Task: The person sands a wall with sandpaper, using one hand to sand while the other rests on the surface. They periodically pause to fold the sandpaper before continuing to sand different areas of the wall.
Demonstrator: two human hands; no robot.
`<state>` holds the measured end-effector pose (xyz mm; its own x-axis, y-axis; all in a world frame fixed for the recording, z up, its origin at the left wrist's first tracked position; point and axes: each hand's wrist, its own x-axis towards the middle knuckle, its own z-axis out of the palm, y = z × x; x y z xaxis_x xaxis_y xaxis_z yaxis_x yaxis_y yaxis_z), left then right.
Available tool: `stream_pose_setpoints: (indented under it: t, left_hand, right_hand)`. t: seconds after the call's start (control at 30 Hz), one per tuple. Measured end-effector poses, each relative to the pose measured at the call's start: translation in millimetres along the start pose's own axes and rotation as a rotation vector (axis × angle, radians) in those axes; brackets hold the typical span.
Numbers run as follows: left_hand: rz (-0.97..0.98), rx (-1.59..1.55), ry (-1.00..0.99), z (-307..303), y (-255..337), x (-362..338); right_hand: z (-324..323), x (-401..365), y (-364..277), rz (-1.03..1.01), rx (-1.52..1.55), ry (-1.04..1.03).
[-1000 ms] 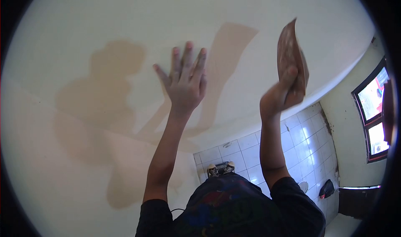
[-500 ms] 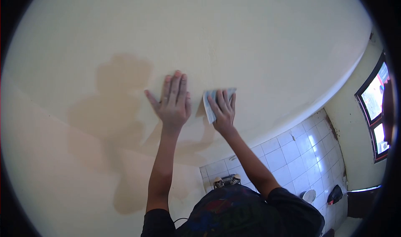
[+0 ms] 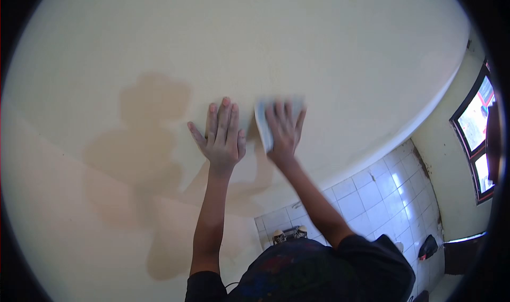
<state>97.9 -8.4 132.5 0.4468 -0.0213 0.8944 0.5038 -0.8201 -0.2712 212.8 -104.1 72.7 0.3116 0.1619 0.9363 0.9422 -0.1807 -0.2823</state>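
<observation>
Flat on the pale wall (image 3: pixel 340 52) lies my left hand (image 3: pixel 223 137), its dusty fingers spread and nothing in it. To its right, my right hand (image 3: pixel 285 129) presses a light blue-white sheet (image 3: pixel 261 122) against the wall. The sheet shows at the left of that hand and above its fingertips. Motion blurs the right hand and the sheet a little. The two hands are apart.
Below is a tiled floor (image 3: pixel 377 204) with my shoes (image 3: pixel 289 234) on it. A black bag (image 3: pixel 427 247) lies at the lower right. A dark-framed window (image 3: pixel 473 126) is in the right-hand wall. Shadows fall on the wall at left.
My right hand and the sheet have moved slightly up the wall. The left hand appears slightly lower, still flat. The pale round container on the floor is now mostly hidden by my right sleeve.
</observation>
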Motion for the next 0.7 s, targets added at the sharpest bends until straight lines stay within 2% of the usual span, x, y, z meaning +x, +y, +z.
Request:
stream_pose_setpoints:
  t: [0.07, 0.17, 0.33, 0.4, 0.43, 0.47, 0.53, 0.63, 0.67, 0.7]
  left_hand:
    - [0.033, -0.103, 0.076, 3.2, -0.5, -3.4]
    - [0.043, -0.115, 0.096, 1.7, 0.2, -2.0]
    - [0.058, -0.145, 0.092, 2.2, 1.8, -4.7]
    - [0.081, -0.156, 0.089, 6.3, 2.2, -10.3]
    - [0.045, -0.232, 0.158, 9.6, 3.1, -10.4]
    - [0.008, -0.308, 0.223, 10.9, 2.8, -11.3]
    - [0.010, -0.313, 0.217, 8.5, 2.7, -14.7]
    - [0.015, -0.290, 0.213, 10.3, 3.8, -17.4]
    - [0.023, -0.265, 0.193, 10.1, 4.1, -20.1]
    - [0.012, -0.260, 0.192, 9.7, 4.7, -22.1]
  right_hand:
    - [11.3, -98.9, 2.6, 0.115, 0.023, -0.156]
    - [-1.8, -76.4, -0.6, 0.125, 0.031, -0.162]
    - [-34.3, 104.9, -42.0, 0.000, 0.079, 0.026]
    - [-44.8, 136.5, -52.7, -0.015, 0.054, 0.027]
    - [-46.2, 141.9, -53.5, -0.037, 0.033, 0.029]
    - [-43.3, 132.7, -51.8, -0.012, 0.036, 0.027]
    - [-23.3, 71.8, -35.7, 0.076, 0.037, 0.046]
    - [1.0, -81.9, -11.0, 0.122, 0.023, -0.176]
    - [1.8, -111.8, -7.7, 0.153, 0.024, -0.267]
    - [-0.7, -110.4, -8.4, 0.146, 0.026, -0.276]
